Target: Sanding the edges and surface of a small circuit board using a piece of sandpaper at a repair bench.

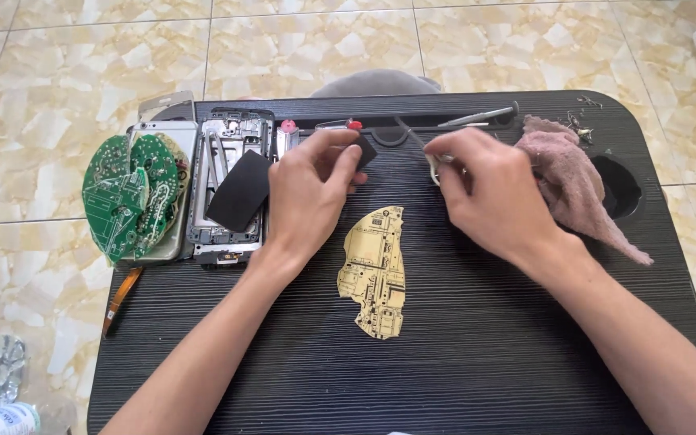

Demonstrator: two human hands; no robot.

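My left hand [309, 193] is over the back middle of the black lap table [477, 346], its fingers pinching a small black square piece [366, 150]. My right hand [489, 193] is closed around a small pale object [433, 164] and a thin metal tool [412, 137] that points toward the table's back groove. Between and below the two hands lies a tan, irregularly cut circuit board [376, 270], flat on the table.
At the table's left sit green circuit boards [130, 197] on a white phone shell, beside an opened phone frame [231, 181] with a black pad [241, 191]. A pinkish cloth [575, 181] lies near the cup recess [622, 185]. Tweezers [477, 118] rest in the back groove. An orange-handled tool [120, 300] lies at the left edge.
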